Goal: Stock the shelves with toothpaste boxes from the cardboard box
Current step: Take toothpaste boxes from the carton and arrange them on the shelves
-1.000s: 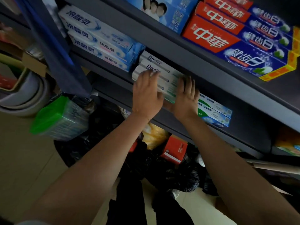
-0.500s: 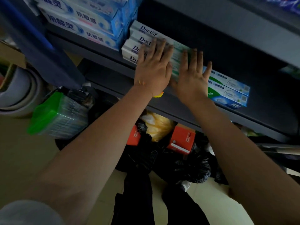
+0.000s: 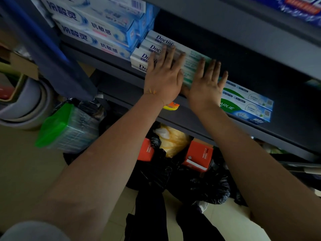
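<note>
A stack of white and green "Doctor" toothpaste boxes (image 3: 189,58) lies on the dark shelf (image 3: 191,117). My left hand (image 3: 163,79) lies flat on the stack's front, fingers straight and spread. Beside it my right hand (image 3: 205,86) presses flat on the right part of the same stack. To the right lie two blue and green toothpaste boxes (image 3: 250,103). To the left, blue and white toothpaste boxes (image 3: 97,28) are piled on the same shelf. The cardboard box is not in view.
Under the shelf sit black plastic bags (image 3: 199,185), orange boxes (image 3: 198,155) and a yellow bag (image 3: 173,140). A green-topped pack (image 3: 66,127) and stacked basins (image 3: 22,105) stand on the floor at left. An upper shelf edge (image 3: 260,33) overhangs the stack.
The view has tilted down and moved closer, so the shelf above left the frame. Both hands stay flat on the Doctor stack, fingers straighter than a second ago.
</note>
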